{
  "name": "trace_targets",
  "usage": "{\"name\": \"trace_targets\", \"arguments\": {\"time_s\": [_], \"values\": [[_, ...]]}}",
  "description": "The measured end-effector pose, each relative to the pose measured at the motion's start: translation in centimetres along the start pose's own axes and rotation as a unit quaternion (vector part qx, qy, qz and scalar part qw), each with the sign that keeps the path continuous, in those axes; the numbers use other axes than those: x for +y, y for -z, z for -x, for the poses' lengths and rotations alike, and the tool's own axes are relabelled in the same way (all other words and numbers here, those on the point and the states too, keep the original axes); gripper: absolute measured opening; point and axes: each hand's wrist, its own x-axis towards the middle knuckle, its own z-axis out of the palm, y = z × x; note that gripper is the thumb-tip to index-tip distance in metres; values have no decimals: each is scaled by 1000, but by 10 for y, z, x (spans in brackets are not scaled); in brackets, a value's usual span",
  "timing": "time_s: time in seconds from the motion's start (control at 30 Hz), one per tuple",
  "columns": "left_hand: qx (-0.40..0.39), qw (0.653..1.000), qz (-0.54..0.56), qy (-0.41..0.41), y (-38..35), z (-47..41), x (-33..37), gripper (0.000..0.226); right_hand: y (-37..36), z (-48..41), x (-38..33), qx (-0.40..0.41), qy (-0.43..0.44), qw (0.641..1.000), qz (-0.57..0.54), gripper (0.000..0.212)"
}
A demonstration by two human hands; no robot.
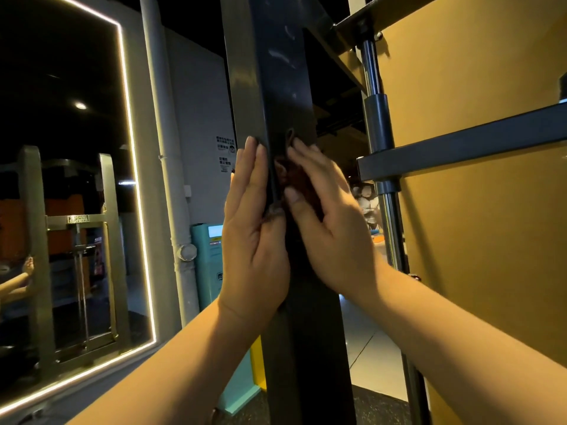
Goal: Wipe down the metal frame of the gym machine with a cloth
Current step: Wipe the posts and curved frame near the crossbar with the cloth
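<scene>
The upright post (276, 72) of the gym machine's frame runs straight up and down between the 2 grips, so its long axis lines up with the fingers of both. The left grip (254, 228) lies flat on the post's left face, with fingers straight and pointing up. The right grip (334, 228) lies flat on the front face, fingers straight and slanting up toward the left. Neither one is curled round anything: both are spread and pressing. The cloth (299, 182), dark and bunched, is pinned to the post under the right grip's fingers and thumb. A fold of it shows in the narrow gap between the 2 grips, and a dark edge shows past the left fingertips. That suggests it wraps round the corner, though how far it goes under the left palm is hidden.

Pale smears (282, 56) mark the post well above the fingertips, and bare post carries on below the wrists. I judge the next stroke should slide along that vertical line, most likely upward. Both grips are equally near, so they can move together and keep the cloth taut round the corner.
</scene>
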Motion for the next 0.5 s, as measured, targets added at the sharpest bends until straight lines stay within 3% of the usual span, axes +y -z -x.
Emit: {"name": "trace_targets", "arguments": {"time_s": [0.1,0.27,0.5], "values": [[7,1000,-20,-9,-1,0,3,62,6,4,5,-23,22,999,28,51],[8,1000,-29,1,-2,0,2,61,10,-36,-8,-8,-63,998,-12,50],[14,1000,-17,3,-2,1,3,58,3,39,18,-23,74,997,26,50]]}}
